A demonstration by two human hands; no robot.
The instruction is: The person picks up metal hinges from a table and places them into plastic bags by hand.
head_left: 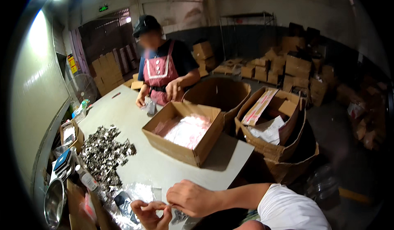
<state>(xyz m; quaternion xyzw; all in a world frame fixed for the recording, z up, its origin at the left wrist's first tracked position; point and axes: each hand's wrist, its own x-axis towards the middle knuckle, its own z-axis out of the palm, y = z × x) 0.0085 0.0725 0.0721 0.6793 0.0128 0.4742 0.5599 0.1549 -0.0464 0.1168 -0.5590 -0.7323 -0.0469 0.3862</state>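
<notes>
Low in the view, my left hand [152,214] and my right hand [192,198] meet with fingertips pinched together. Between them is the upper edge of what looks like a small clear plastic bag [179,217], with greyish metal bits showing below the fingers. My hands hide most of it. Just left of my left hand lie loose clear plastic bags [137,192] with a dark piece among them. Beyond those spreads a heap of small shiny metal parts [106,152] on the pale table [133,125].
An open cardboard box [176,150] of clear bags stands mid-table. Across from me a person [164,65] handles a small bag [150,106]. Large open cartons [266,141] stand beyond the table's right edge. A bottle [86,177] and metal bowl [55,203] are at the left.
</notes>
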